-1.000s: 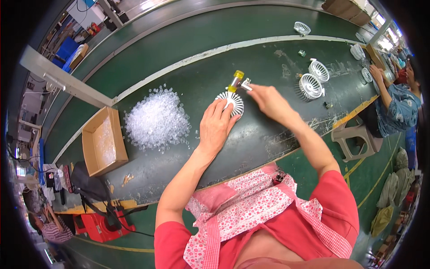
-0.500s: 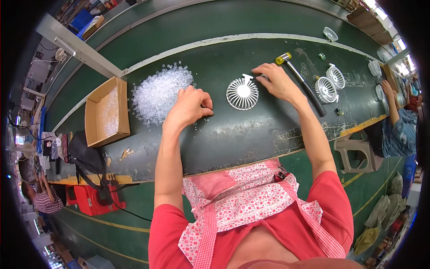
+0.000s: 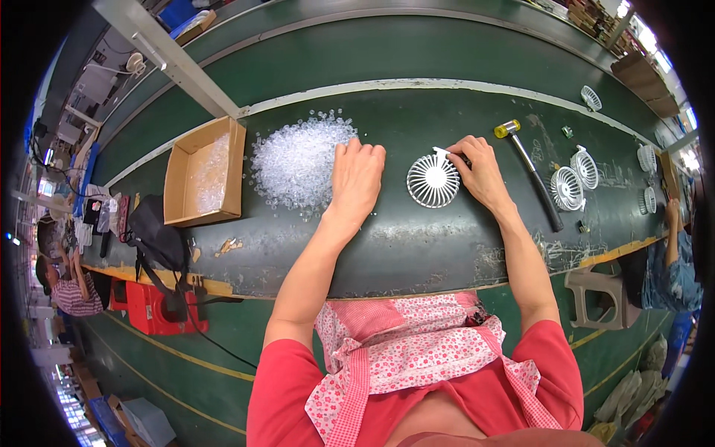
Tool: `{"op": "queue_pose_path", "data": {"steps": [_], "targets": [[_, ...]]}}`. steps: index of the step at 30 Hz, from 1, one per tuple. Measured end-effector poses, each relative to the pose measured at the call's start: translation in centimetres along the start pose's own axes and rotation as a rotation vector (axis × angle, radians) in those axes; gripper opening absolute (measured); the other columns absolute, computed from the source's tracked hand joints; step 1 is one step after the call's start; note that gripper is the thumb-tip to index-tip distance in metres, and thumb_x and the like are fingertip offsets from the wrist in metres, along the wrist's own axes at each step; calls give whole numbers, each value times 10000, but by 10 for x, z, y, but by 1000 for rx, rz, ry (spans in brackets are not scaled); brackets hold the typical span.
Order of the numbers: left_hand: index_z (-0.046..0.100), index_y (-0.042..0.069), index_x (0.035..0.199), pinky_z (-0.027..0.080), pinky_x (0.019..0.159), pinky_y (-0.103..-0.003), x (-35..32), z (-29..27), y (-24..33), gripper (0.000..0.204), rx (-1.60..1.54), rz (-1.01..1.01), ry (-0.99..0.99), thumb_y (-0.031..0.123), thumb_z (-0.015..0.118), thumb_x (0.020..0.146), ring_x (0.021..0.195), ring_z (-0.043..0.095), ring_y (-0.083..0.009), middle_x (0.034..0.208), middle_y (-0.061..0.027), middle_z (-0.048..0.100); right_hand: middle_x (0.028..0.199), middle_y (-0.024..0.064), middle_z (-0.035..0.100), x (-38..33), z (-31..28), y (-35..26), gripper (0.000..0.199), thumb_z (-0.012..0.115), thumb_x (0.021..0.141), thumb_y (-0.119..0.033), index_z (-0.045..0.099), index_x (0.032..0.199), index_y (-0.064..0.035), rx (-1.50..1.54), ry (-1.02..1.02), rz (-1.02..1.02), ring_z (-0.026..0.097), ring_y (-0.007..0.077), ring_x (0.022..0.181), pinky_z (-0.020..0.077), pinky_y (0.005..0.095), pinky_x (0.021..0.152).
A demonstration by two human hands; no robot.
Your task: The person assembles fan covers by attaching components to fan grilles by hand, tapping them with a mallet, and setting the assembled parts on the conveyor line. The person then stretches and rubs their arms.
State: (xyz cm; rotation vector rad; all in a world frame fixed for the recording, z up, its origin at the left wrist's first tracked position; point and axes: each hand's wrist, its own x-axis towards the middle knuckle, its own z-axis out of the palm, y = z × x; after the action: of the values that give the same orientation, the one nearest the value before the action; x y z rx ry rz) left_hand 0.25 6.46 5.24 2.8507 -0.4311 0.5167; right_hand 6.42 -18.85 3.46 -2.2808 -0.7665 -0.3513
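The person wears a plain red short-sleeved top that fills the lower middle of the frame. Over it lies a pink apron with a small white flower print, edged and strapped in pink-and-white gingham. Both forearms are bare, without rings or watch.

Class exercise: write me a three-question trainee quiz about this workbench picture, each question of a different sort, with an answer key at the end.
1. True or false: the left hand lies at the edge of the pile of clear plastic pieces.
2. Multiple choice: the right hand touches the rim of (A) the mallet, (B) the white fan grille, (C) the cardboard box.
3. Fill in: the mallet lies on the green bench to the ____ of the right hand.

Key: 1 true; 2 B; 3 right.
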Motion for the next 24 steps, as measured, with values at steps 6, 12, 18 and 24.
{"op": "queue_pose_path", "data": {"steps": [6,12,18,24], "targets": [[686,74,882,418,775,-370,18,12,8,79,-385,-111,388,90,716,811,890,561,-254,839,-61,665,924,81,657,1,1,-12,123,648,911,-108,657,1008,-34,225,75,100,598,264,917,447,368,822],[709,28,1058,410,758,-213,16,9,18,185,-1621,-601,5,142,710,913,830,596,-75,978,-11,708,922,130,689,-6,2,-36,160,637,939,-85,619,1066,11,465,138,71,682,212,805,522,312,703],[674,-11,1149,509,913,-277,12,13,25,259,-1887,-660,-47,104,699,917,991,656,-149,1084,-115,712,928,142,688,-11,3,-50,155,638,934,-75,619,1058,16,502,157,17,688,243,813,538,331,722],[667,-34,1158,540,915,-281,13,8,31,268,-1856,-657,-55,90,690,921,1009,679,-178,1114,-154,708,927,154,697,-11,3,-52,151,636,931,-73,607,1056,7,481,130,18,706,284,821,550,351,702]]}}
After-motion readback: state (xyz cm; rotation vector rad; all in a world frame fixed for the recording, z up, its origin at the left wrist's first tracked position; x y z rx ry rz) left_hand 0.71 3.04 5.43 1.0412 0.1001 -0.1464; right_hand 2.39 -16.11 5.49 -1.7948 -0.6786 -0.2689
